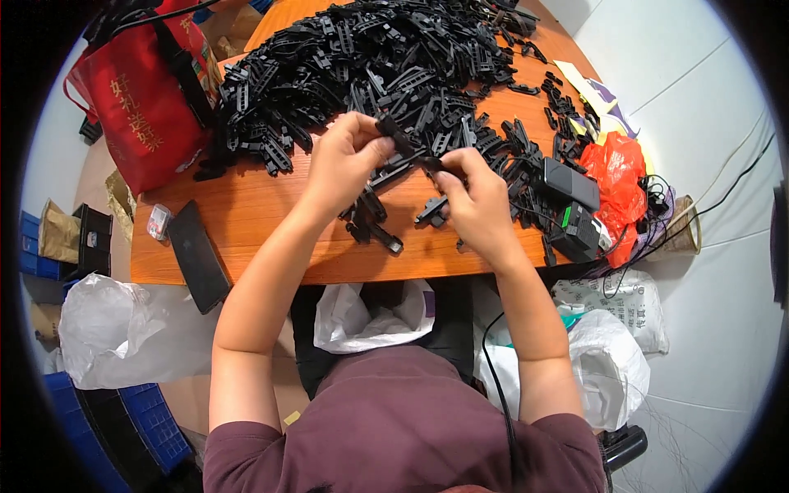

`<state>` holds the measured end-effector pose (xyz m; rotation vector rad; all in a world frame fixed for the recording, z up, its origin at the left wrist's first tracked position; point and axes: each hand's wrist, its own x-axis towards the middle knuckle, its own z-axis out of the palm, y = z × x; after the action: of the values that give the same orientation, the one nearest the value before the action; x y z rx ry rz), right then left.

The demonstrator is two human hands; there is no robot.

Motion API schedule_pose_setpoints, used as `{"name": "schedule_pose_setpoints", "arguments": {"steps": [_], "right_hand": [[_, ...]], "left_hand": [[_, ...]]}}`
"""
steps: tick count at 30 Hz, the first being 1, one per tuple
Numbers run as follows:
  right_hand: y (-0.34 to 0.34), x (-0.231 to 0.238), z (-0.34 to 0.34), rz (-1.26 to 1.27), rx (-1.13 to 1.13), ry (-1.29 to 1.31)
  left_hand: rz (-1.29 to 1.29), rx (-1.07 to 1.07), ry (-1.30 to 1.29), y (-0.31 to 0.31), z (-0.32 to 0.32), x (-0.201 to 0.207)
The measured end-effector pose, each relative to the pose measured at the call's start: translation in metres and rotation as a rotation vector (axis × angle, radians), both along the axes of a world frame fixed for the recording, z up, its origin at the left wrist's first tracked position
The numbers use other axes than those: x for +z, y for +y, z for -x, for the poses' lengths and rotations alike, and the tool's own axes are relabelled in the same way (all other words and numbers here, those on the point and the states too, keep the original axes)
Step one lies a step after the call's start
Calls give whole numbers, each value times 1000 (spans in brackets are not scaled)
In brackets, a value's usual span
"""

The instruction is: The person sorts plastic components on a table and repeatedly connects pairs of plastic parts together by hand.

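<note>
Both my hands are raised over the near part of the wooden table (271, 218), in front of a large heap of black plastic parts (329, 66). Between thumb and fingers, my left hand (349, 156) pinches a dark, narrow black plastic part (394, 135). My right hand (477, 197) is closed on the lower right end of what looks like the same part; whether it is one piece or two joined I cannot tell. Just below the hands lie a few loose black parts (366, 218), and another small part (431, 211) sits beside my right hand.
A red bag (140, 107) stands at the left, near a dark phone (197, 255) and a small clear box (159, 222). At right are a black device (571, 185), a black-and-green box (578, 234), an orange plastic bag (612, 185) and cables. A white sack (374, 329) hangs open at my lap.
</note>
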<state>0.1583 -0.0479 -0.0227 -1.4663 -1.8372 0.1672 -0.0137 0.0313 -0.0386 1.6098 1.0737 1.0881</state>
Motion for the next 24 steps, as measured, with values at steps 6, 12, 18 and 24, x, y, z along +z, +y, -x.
{"name": "schedule_pose_setpoints", "arguments": {"steps": [6,12,18,24], "right_hand": [[-26,15,27,46,188,818],[-34,16,23,-105,169,573],[-41,15,24,-347,121,358],[-36,22,19,-259,220,177]], "left_hand": [[-70,-496,-612,-31,5,4],[-258,-447,-469,-55,6,18],[-243,-425,-518,-67,7,21],[-131,-378,-561,-71,12,21]]}}
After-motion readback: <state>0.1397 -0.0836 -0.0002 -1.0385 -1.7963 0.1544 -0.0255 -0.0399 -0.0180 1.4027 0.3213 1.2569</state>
